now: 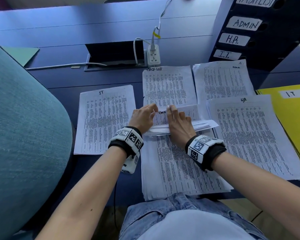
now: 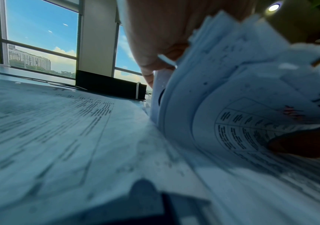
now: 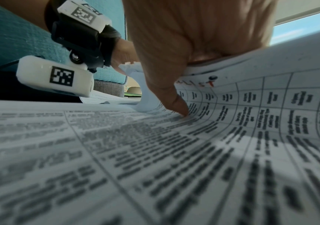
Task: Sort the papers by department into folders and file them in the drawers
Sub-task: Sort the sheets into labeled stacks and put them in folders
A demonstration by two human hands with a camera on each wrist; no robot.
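Several sorted piles of printed sheets lie on the dark blue desk: an IT pile at left, a task list pile at the back centre, an admin pile behind an HR pile at right. The unsorted stack lies at the front edge. Its far end is bent up into a bundle. My left hand grips the bundle's left corner. My right hand holds it with fingers on top and thumb on the page below. The top sheet reads "Task".
A dark drawer unit labelled TASK LIST, ADMIN, H.R., I.T. stands at the back right. A yellow folder marked I.T lies at the right edge. A power strip and open cable hatch sit behind the piles. A teal chair crowds the left.
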